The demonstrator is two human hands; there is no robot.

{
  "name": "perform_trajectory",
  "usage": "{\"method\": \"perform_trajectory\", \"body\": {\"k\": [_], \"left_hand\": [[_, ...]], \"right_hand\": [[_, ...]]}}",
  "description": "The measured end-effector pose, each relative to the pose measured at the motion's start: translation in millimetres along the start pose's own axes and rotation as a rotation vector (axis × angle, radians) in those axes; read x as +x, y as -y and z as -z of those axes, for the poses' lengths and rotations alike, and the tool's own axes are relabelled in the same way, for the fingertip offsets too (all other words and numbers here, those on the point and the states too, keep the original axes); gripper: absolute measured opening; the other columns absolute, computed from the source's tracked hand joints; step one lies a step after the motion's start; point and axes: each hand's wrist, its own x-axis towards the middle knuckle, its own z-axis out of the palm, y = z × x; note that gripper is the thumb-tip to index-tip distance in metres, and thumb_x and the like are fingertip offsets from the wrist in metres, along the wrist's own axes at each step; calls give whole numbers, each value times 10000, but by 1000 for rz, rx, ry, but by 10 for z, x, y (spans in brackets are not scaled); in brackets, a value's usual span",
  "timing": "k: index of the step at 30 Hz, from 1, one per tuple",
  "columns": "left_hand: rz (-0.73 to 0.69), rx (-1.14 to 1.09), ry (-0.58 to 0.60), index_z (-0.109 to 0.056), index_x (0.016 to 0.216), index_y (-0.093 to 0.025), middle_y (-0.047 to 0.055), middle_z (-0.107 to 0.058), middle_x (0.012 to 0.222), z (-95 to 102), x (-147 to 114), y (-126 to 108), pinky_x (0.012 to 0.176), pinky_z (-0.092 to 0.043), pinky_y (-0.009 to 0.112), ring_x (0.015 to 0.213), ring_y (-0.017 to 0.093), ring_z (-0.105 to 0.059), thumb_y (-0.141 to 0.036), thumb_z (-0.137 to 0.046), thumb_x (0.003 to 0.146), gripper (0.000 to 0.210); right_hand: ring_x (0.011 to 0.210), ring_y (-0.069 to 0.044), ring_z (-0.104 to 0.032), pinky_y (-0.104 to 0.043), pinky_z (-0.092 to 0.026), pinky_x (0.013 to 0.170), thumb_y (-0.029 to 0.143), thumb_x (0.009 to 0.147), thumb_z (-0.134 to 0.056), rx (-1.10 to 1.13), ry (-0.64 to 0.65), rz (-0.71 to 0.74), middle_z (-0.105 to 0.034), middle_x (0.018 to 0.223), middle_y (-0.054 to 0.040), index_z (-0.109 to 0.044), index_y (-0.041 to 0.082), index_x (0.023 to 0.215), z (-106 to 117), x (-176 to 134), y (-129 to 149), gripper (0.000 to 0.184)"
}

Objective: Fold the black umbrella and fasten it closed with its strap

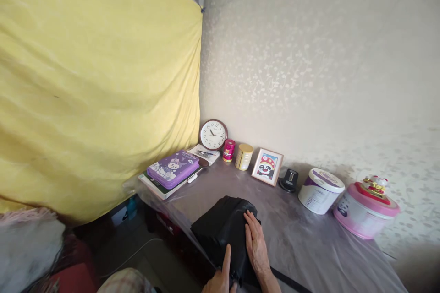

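A black fabric bundle (220, 224), soft and folded into a rough block, lies at the table's near edge. My right hand (256, 245) rests flat along its right side, fingers stretched out and close together. At the near end is my left hand (220, 277), its index finger straight along the fabric. The left thumb shows low beside a gathered bit of cloth and appears to grip it; the other left fingers are hidden. A black strap (290, 280) runs across the table to the right of my right wrist.
A purple pencil case (173, 168) lies on books, near a white marker (192, 178). Along the wall stand a clock (213, 134), pink can (228, 151), yellow can (244, 157), panda picture frame (267, 167), black device (289, 180), white tub (321, 191) and pink-lidded container (366, 210).
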Motion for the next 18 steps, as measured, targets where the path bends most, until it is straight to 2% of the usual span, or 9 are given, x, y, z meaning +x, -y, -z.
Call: {"method": "perform_trajectory", "body": {"k": [4,9,15,18], "left_hand": [[-23,-9,-4,40,1410,-230,144,-624,1091,-15,2,27,801,-444,361,963,285,-622,-168,-437,806,772],[-120,-120,-52,0,1423,-241,99,-640,1061,-14,-15,113,795,-429,309,942,239,-624,-187,-467,781,796],[-276,-497,-36,-68,1430,-206,-3,-657,820,-21,-38,244,718,-410,243,708,151,-598,-244,-506,752,808],[-321,-707,13,-101,1425,-223,-42,-624,801,-27,-23,272,698,-393,221,644,106,-546,-242,-542,724,829]], "right_hand": [[1232,-226,-421,-458,-343,1028,346,896,-362,37,-2,-48,-504,1299,-97,-568,188,1182,-85,0,-55,386],[1232,-228,-419,-456,-334,1035,362,891,-358,77,-23,-87,-502,1300,-108,-571,166,1175,-93,-14,-88,406],[1219,-237,-433,-468,-337,1028,367,886,-350,85,-22,-98,-509,1289,-126,-572,141,1165,-120,-30,-121,422],[1214,-237,-438,-467,-338,1027,378,884,-349,95,-34,-91,-511,1285,-133,-571,132,1161,-126,-36,-137,431]]}}
